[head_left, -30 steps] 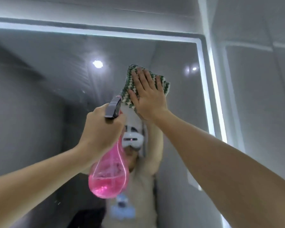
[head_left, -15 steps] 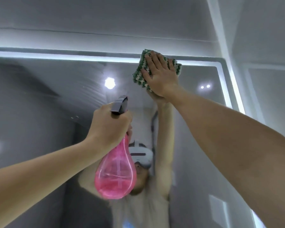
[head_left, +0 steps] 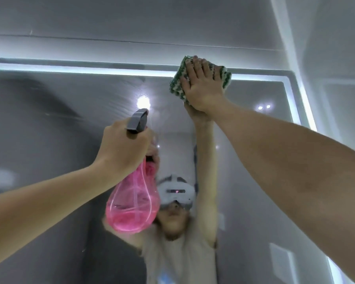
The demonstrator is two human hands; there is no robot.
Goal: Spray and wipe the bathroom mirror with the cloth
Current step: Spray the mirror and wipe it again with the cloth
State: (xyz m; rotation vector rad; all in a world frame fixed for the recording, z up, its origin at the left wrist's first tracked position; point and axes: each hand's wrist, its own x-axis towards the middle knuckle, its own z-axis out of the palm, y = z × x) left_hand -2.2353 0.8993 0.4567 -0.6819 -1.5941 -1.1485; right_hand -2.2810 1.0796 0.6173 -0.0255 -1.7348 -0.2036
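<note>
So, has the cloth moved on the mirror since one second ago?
Yes. The green-and-white cloth, pressed flat by the right hand, has gone upward: it was well below the mirror's lit top edge and now overlaps it.

The green-and-white cloth (head_left: pixel 177 83) lies flat on the mirror (head_left: pixel 70 111) at its lit top edge; the pink spray bottle (head_left: pixel 133 203) hangs lower, left of the cloth.

Cloth (head_left: pixel 176 84): green-and-white weave pattern, at 1 o'clock. Spray bottle (head_left: pixel 132 210): translucent pink, pink liquid pooled at the bottom, grey trigger head (head_left: pixel 137 120), at 7 o'clock. Mirror (head_left: pixel 49 124): grey reflection, white-lit border strip (head_left: pixel 70 69) along 12 and 3 o'clock.
</note>
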